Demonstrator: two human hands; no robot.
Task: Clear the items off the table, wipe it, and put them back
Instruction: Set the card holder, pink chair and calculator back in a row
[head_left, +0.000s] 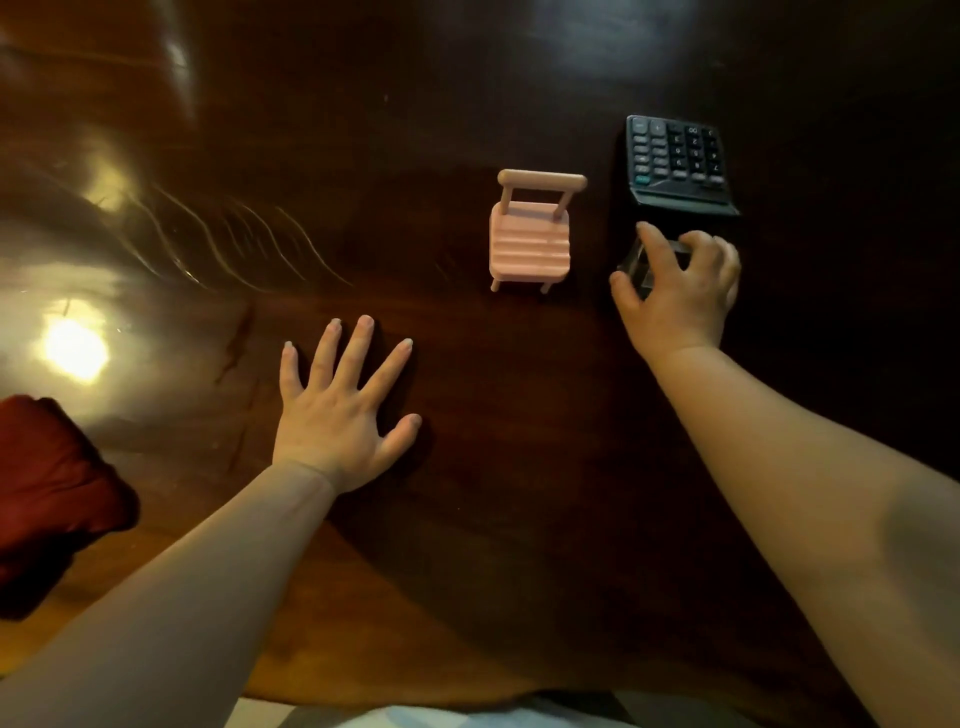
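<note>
- Rightward is where the action sits: the right hand (675, 291) reaches out over the far right part of the surface (467, 545), thumb and fingers curled round a small clear object (634, 260). The blur and the hand itself hide what that object is.
- That clear object lies just near of the black calculator (675, 156), close to its raised display end. Whether the two touch cannot be told.
- The calculator's long axis runs near to far. Its display end points toward the person and its keys read upside down from here.
- Left of the calculator and a little apart stands a pink chair-shaped stand (530, 234). Its backrest is on the far side and its seat slopes toward the person.
- The left hand (337, 415) lies flat on the surface, fingers straight and spread, holding nothing. It is nearer the person and well left of the stand.
- The right hand is therefore much the nearer to the calculator and already holds the clear object. The stand lies between the two hands, somewhat closer to the right one.
- A dark red cloth (52, 493) sits bunched at the near left edge, on the left hand's side, which would suit that hand for wiping.
- Whether the clear object is being lifted away or set back cannot be judged from this view. Either way the move seems to turn on keeping it clear of the calculator's near end.
</note>
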